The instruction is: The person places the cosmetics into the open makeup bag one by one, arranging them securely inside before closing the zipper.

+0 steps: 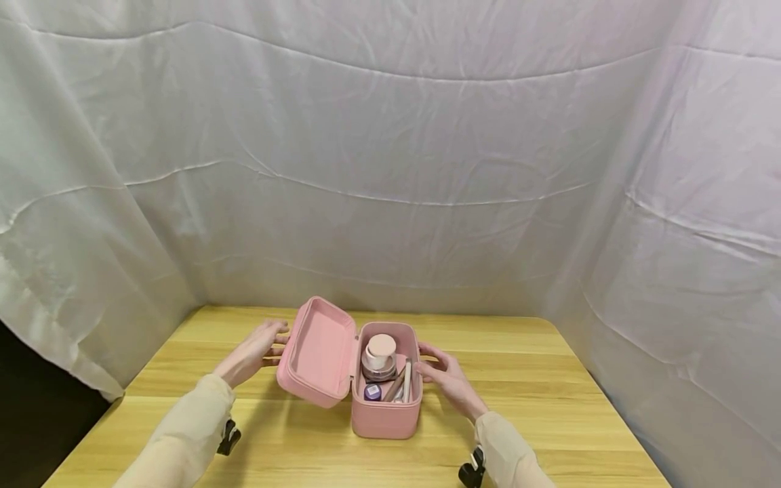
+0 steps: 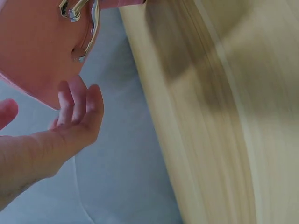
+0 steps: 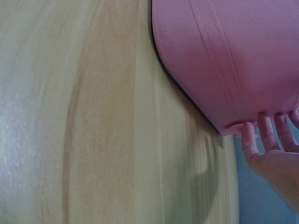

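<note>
A pink cosmetic case point(image 1: 386, 421) stands upright on the table, its lid point(image 1: 322, 349) swung open to the left. Inside are a jar with a pale pink top point(image 1: 382, 346) above a silver-rimmed round container point(image 1: 378, 371), a small purple-capped jar point(image 1: 372, 392), a brown stick point(image 1: 395, 385) and a white stick point(image 1: 407, 381). Beside the lid's outer left edge is my left hand point(image 1: 259, 349), fingers loosely extended; whether they touch the lid I cannot tell. Against the case's right side, the fingertips of my right hand point(image 3: 275, 156) rest near a corner.
The wooden table point(image 1: 525, 393) extends around the case on all sides. Pale fabric curtains point(image 1: 390, 149) hang behind and at both sides. A gold-coloured metal handle point(image 2: 91, 32) sits on the lid's outside. Each wrist carries a small black device point(image 1: 228, 437).
</note>
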A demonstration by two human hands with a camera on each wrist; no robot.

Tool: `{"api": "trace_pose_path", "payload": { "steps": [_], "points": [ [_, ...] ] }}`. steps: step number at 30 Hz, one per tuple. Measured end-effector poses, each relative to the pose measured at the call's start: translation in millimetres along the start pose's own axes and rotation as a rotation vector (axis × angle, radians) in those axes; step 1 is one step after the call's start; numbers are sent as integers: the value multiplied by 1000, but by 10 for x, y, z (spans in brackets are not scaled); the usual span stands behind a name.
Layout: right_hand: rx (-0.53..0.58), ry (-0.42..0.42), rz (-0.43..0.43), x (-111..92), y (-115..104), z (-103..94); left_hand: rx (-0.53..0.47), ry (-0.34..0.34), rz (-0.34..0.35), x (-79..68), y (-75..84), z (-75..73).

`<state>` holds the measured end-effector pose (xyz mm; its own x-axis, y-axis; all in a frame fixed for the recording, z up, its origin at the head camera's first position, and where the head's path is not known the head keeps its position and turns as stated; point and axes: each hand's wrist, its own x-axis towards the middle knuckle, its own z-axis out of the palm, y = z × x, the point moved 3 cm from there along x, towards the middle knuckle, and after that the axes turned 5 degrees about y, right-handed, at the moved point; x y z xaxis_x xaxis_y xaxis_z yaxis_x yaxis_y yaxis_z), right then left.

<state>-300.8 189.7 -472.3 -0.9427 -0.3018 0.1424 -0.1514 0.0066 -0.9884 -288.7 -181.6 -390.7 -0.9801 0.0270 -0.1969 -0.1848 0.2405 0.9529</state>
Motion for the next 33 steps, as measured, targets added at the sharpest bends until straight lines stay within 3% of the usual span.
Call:
{"api": "trace_pose_path", "payload": {
  "steps": [6,13,21,33],
  "points": [
    [2,-2,-6,8,-3,4,-67,-61,38,-19,-48,20],
    [-3,-2,-2,16,0,9,-148,-72,61,-35,-63,56],
    [-20,0,5,16,9,13,-166,-77,97,-58,-38,67],
    [-41,38,34,29,-2,16,-224,-166,262,-164,118,165]
  ]
}}
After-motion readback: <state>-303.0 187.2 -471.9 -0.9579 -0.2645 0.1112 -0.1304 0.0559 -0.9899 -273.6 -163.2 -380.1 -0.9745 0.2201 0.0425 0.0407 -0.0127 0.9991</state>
